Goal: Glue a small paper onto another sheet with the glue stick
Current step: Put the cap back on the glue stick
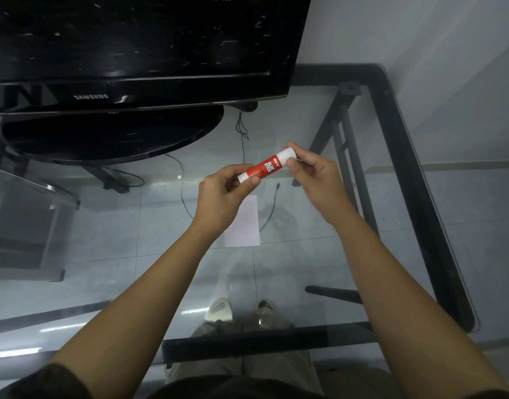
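Note:
A red and white glue stick (265, 167) is held in the air above the glass table, tilted with its white cap up to the right. My left hand (223, 194) grips its lower body end. My right hand (313, 174) pinches the white cap end between thumb and fingers. Below the hands a white sheet of paper (244, 226) lies flat on the glass, partly hidden by my left wrist. No second, smaller paper is visible.
A large black Samsung television (132, 53) on its oval stand (112, 136) fills the back left. The glass table's black frame (414, 182) runs along the right and front edges. Cables hang under the glass near the centre. My feet show through the glass.

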The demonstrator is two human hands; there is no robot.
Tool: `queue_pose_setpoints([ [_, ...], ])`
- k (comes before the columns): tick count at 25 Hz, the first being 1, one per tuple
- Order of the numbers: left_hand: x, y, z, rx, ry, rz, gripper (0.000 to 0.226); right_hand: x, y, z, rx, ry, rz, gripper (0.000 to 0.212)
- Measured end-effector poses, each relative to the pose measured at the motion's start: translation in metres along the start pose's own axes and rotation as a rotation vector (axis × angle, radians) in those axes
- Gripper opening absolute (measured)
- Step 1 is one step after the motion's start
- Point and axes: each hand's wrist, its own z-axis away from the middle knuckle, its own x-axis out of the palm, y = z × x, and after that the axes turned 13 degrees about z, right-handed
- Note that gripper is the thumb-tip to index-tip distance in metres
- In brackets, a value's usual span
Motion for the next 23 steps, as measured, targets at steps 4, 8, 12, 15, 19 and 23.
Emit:
queue_pose_setpoints([
  [4, -0.002, -0.001, -0.002, -0.013, -0.005, 0.040, 0.034, 0.004, 0.001, 0.000, -0.005, 0.008, -0.011, 0.036],
  [8, 0.002, -0.006, -0.001, 0.036, -0.023, 0.129, 0.029, 0.019, 0.001, 0.004, 0.091, -0.049, -0.247, 0.032],
  [12, 0.006, -0.030, 0.004, 0.030, -0.060, -0.056, 0.038, 0.035, 0.011, 0.004, 0.125, -0.064, -0.153, 0.007],
  [15, -0.007, -0.061, 0.024, 0.047, 0.000, -0.372, 0.046, 0.035, 0.027, 0.004, 0.023, 0.090, 0.180, 0.007],
  [19, -0.033, -0.105, 0.059, 0.010, -0.019, -0.789, 0.054, 0.037, 0.061, 0.013, -0.058, 0.091, 0.499, 0.025],
  [23, -0.044, -0.123, 0.069, -0.047, -0.097, -0.958, 0.061, 0.041, 0.081, 0.018, 0.006, 0.075, 0.511, 0.033],
])
